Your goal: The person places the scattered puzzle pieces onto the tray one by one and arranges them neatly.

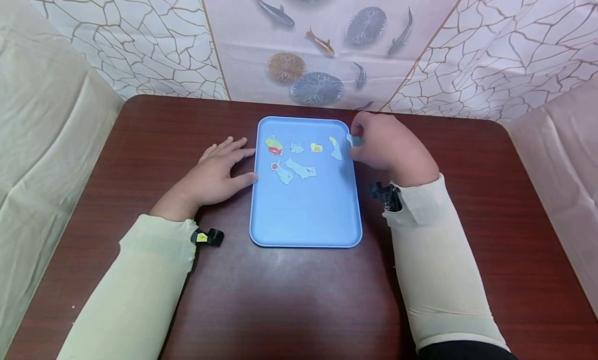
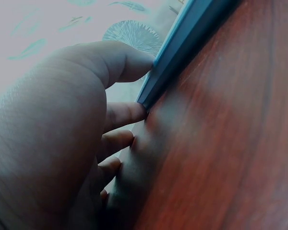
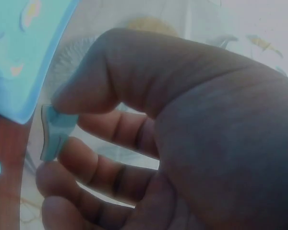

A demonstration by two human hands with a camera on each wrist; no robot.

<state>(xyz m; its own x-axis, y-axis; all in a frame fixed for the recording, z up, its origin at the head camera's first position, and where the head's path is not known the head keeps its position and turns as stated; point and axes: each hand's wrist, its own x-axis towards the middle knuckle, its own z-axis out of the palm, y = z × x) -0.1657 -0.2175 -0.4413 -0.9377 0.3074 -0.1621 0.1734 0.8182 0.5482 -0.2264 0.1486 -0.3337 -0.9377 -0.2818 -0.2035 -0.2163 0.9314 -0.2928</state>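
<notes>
A blue tray (image 1: 306,215) lies on the table with several small cut-out pieces in its upper half. Among them are a yellow and red piece (image 1: 274,146), a small yellow piece (image 1: 316,148) and a wide pale blue piece (image 1: 300,168). At the tray's left side my left hand (image 1: 217,173) is spread on the table, thumb and index fingertip touching the rim. Beside the upper right rim, my right hand (image 1: 390,147) pinches a light blue puzzle piece (image 3: 57,132) between thumb and fingers. That piece shows a thick edge in the right wrist view.
The tray stands mid-way on a dark red-brown wooden table (image 1: 280,303). A patterned cloth (image 1: 303,49) with fish and round shapes hangs behind the table's far edge. Pale drapes (image 1: 37,142) border both sides.
</notes>
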